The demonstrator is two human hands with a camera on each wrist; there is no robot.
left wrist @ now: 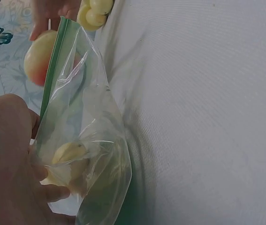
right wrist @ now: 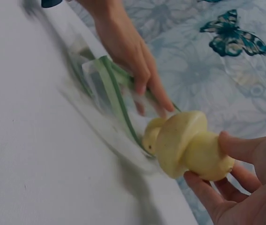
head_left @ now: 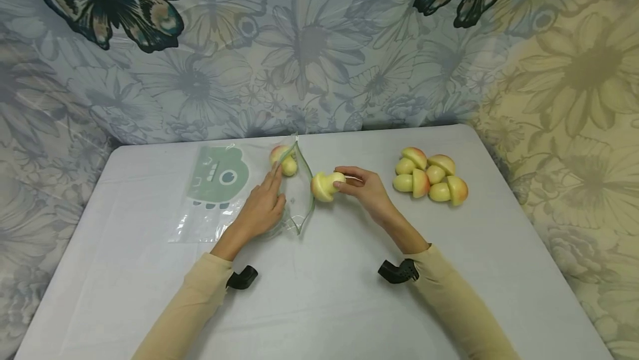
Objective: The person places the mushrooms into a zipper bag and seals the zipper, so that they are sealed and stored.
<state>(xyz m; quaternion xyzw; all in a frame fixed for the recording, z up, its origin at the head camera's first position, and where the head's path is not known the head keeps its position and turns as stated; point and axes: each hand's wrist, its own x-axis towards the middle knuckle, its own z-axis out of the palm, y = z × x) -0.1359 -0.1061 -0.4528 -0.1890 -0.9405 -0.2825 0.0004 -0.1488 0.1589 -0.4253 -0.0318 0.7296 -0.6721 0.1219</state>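
A clear zip bag [head_left: 264, 221] with a green dinosaur print and a green-edged mouth lies left of centre. My left hand [head_left: 263, 204] holds its plastic film near the mouth, which gapes toward the right. Inside the bag sits one mushroom-shaped piece [head_left: 289, 167], pale yellow with a reddish cap, seen through the film in the left wrist view. My right hand [head_left: 366, 191] grips another mushroom-shaped piece [right wrist: 182, 136] by its stem, between thumb and fingers. Its cap points at the bag's mouth, right at the green edge in the head view.
Several more mushroom-shaped pieces [head_left: 412, 186] lie in a cluster on the right of the white-covered table [head_left: 319, 304]. A flower-and-butterfly patterned cloth [head_left: 309, 49] hangs behind the table's far edge. Black wrist cameras [head_left: 399, 271] sit at both cuffs.
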